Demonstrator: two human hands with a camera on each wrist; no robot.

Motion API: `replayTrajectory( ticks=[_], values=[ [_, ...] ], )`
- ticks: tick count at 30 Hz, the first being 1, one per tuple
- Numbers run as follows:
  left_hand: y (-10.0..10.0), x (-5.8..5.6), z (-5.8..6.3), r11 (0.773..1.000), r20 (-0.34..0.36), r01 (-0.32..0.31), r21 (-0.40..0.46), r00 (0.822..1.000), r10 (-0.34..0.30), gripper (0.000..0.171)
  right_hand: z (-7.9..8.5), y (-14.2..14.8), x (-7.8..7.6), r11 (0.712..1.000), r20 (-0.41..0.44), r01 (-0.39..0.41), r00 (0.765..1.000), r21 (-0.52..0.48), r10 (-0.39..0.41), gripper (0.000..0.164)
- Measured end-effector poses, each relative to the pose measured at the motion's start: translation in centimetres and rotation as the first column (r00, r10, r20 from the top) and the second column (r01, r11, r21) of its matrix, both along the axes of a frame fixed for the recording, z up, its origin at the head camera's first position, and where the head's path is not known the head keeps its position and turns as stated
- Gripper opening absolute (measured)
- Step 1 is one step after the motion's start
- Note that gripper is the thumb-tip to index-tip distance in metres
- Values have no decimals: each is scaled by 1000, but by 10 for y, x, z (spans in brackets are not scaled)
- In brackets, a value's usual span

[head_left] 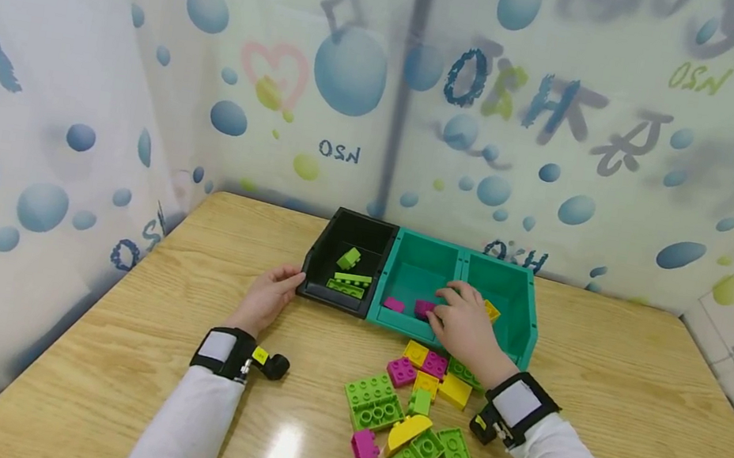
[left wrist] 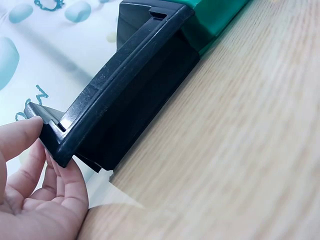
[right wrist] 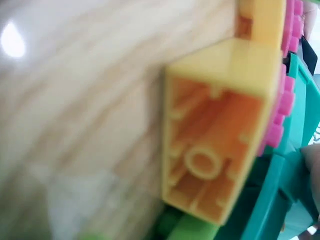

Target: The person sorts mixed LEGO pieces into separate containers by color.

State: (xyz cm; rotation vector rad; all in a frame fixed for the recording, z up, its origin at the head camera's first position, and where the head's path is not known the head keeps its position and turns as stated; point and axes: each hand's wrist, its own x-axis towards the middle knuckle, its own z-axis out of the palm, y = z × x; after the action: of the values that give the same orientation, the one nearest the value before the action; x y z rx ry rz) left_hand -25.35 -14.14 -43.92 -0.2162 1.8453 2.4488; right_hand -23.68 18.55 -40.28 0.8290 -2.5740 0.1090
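Note:
My left hand (head_left: pixel 267 296) grips the near-left corner of a black bin (left wrist: pixel 130 95), thumb on the rim and fingers beneath it. Green bricks (head_left: pixel 349 278) lie inside that bin. Over the teal two-part bin (head_left: pixel 424 250), my right hand (head_left: pixel 467 326) reaches down with bent fingers and pinches a magenta brick (head_left: pixel 423 309) low in the left compartment. Another magenta brick (head_left: pixel 393 304) lies to its left. A yellow brick (head_left: pixel 491 311) shows in the right compartment, partly behind the hand. In the right wrist view only a bit of the hand appears at the edge.
On the wooden table (head_left: pixel 307 380), in front of the bins, lies a loose pile of green bricks (head_left: pixel 376 400), yellow bricks (head_left: pixel 454 391) and magenta bricks (head_left: pixel 364 449). A patterned curtain (head_left: pixel 269 117) stands behind the table. The black and teal bins adjoin.

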Motion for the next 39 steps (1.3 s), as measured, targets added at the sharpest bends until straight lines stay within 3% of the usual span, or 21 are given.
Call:
replayTrajectory(
  ticks=[6,12,20,30,39],
  values=[
    [0,0,0,1000,-2,7,-3,1000,-7,10,9,3,3,999,133,-44,990,-20,46,10],
    [0,-1,0,1000,-1,13,-10,1000,-13,8,19,12,10,988,292,-61,951,-145,102,13],
    [0,-1,-1,999,7,12,-35,1000,-12,8,29,27,37,953,374,-38,914,-299,154,14],
    [1,-1,0,1000,15,3,-30,1000,-2,9,25,51,72,965,468,6,876,-260,121,15],
    [-1,-2,-1,998,12,11,-62,1000,-10,5,16,64,89,978,484,29,872,-205,76,20]
  ],
)
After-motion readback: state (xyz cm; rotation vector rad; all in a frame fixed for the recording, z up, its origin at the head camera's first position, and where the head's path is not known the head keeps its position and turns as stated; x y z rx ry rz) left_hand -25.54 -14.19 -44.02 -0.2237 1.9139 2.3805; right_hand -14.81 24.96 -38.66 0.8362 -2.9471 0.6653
